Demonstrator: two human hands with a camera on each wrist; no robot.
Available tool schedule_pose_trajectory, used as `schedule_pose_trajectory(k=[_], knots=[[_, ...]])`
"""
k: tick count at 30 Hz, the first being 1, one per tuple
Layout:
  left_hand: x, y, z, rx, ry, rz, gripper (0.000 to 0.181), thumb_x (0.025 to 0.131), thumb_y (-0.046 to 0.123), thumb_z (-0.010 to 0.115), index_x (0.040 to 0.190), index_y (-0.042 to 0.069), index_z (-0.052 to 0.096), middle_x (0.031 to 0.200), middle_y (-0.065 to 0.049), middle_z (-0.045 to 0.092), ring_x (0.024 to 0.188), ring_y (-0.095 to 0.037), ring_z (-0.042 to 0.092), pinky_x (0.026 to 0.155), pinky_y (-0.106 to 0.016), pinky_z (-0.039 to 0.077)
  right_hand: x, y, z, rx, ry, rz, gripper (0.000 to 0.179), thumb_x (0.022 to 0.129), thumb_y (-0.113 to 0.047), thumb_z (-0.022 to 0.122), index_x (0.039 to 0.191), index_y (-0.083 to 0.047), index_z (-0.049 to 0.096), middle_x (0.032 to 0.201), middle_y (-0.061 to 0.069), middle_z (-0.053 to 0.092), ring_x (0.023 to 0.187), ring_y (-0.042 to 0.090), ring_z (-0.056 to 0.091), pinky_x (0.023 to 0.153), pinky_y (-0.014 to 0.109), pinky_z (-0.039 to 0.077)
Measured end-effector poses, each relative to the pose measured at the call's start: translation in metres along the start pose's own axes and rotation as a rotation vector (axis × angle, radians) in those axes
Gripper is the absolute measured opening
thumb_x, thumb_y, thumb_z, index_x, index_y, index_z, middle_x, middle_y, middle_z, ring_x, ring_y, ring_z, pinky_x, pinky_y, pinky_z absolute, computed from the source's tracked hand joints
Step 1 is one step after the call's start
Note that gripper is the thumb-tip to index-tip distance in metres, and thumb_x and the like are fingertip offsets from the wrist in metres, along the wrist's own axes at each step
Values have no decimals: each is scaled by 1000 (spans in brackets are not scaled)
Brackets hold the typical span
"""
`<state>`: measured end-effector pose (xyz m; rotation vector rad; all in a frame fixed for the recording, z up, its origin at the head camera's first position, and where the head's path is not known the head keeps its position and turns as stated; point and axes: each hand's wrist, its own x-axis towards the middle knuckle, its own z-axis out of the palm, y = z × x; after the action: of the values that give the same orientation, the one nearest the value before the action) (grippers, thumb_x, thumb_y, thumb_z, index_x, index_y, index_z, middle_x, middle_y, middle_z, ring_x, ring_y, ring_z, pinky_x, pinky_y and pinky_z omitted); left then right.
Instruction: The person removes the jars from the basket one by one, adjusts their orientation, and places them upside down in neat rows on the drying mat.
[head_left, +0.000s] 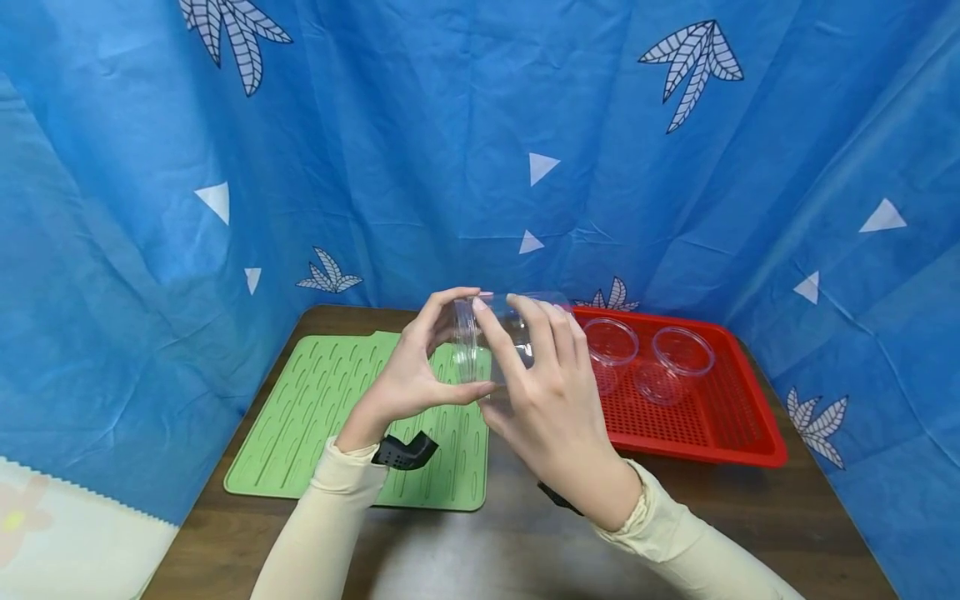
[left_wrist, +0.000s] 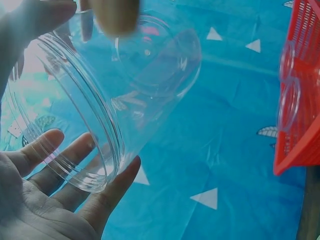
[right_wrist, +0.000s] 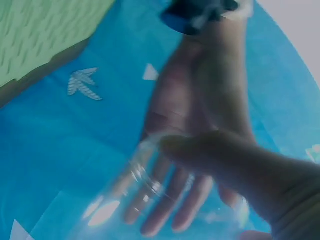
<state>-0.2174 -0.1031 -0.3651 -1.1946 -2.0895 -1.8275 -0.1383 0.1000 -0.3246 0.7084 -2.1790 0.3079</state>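
Observation:
A clear plastic jar (head_left: pixel 467 346) lies on its side in the air between both hands, its ridged open mouth facing left and its base to the right. My left hand (head_left: pixel 397 379) holds it around the mouth end, thumb below and fingers above in the head view. Further along the body, my right hand (head_left: pixel 555 387) grips the jar from the near side. In the left wrist view the jar (left_wrist: pixel 160 75) shows its threaded neck, with fingers against the rim. The right wrist view shows the jar (right_wrist: pixel 102 212) blurred, with the right thumb lying along its wall.
A red perforated basket (head_left: pixel 705 454) on the right holds two clear containers, one on the left (head_left: pixel 611 360) and one on the right (head_left: pixel 660 385). On the left lies a green ribbed mat (head_left: pixel 300 433). Both sit on a brown wooden table (head_left: pixel 465 558), with a blue patterned curtain (head_left: pixel 420 150) behind.

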Motion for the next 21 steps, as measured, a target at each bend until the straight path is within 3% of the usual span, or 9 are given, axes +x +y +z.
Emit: schedule_pose_trajectory(k=[6, 11, 16, 21], knots=[[-3, 2, -5, 1, -7, -17, 102, 76, 1, 99, 161, 17, 44, 158, 2, 57, 141, -23, 58, 117, -43, 50, -3, 9, -26, 324, -35, 121, 120, 62, -30, 108, 165, -15, 49, 163, 18, 46, 146, 38, 44, 108, 59, 50], [-4, 5, -7, -35, -18, -12, 102, 76, -1, 98, 161, 20, 45, 160, -1, 56, 144, -25, 56, 119, -47, 48, -5, 29, -42, 459, -60, 258, 121, 66, -33, 107, 169, -20, 44, 169, 7, 43, 152, 28, 41, 117, 65, 43], [-5, 8, -7, -76, -33, -8, 101, 77, -3, 96, 161, 17, 44, 161, -5, 54, 145, -29, 55, 119, -54, 46, -9, 52, -44, 630, -121, 429, 122, 69, -23, 106, 170, -30, 40, 171, -8, 39, 156, 18, 36, 121, 62, 42], [-5, 9, -6, -120, -41, -12, 99, 78, -4, 95, 161, 16, 44, 161, -7, 54, 140, -34, 59, 119, -49, 47, -15, 68, -34, 927, -189, 511, 118, 76, -3, 99, 172, -29, 36, 173, -10, 36, 158, 20, 32, 125, 48, 40]])
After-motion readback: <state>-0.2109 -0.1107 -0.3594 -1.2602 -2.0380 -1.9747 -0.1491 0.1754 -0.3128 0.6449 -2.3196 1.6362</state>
